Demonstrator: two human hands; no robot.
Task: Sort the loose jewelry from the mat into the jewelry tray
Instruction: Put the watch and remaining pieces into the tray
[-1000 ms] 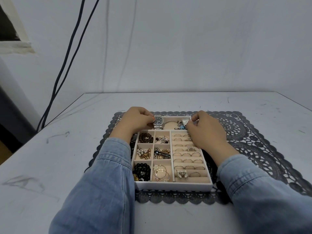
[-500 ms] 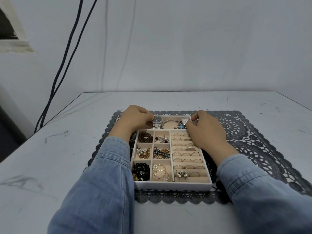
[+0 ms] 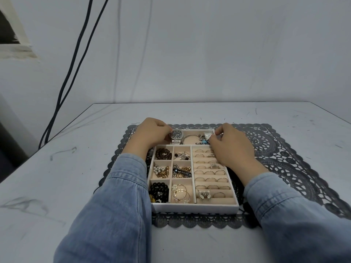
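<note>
A white jewelry tray with beige compartments sits on a dark lace mat. Its left cells hold bead bracelets, chains and hoop earrings; the right side holds rows of rings. In the far long compartment lie a silver watch, a bangle and a small white-faced watch. My left hand is curled at the tray's far left corner, fingertips against the silver watch. My right hand is curled at the far right corner, fingertips pinching at the small watch and charms.
The mat lies on a scuffed grey table against a pale wall. Two black cables hang down the wall at the left. Denim sleeves cover both forearms beside the tray.
Both hands stay at the tray's far corners; only slight finger shifts at the watch and the charms.
</note>
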